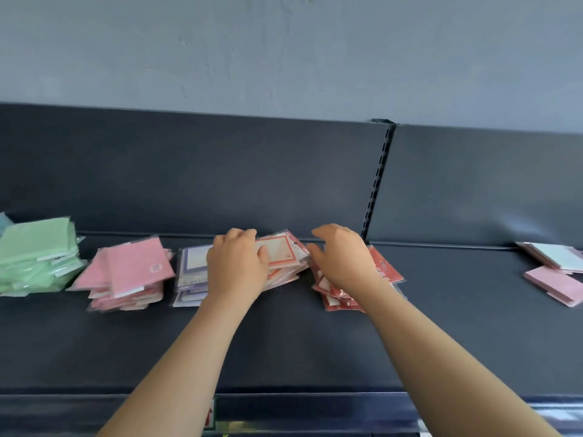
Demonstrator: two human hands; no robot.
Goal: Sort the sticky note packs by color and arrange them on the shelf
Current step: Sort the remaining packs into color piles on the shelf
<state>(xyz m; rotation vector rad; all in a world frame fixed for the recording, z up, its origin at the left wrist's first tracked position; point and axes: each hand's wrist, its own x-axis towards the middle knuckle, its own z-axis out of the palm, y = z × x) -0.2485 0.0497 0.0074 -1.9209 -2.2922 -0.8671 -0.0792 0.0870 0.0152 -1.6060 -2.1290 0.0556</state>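
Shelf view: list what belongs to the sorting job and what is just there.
Part of the job:
- green pile
- pink pile
- purple pile
- orange-bordered pile, under the left hand
- red pile, under the right hand
- loose packs at far right, unsorted
- shelf

Just there:
- slotted upright
- grey wall
- label strip on the shelf's front edge

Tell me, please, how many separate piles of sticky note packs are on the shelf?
6: green far left, pink, purple, orange-bordered under the left hand, red under the right hand, and a mixed pile far right. A bluish edge beyond green may be another.
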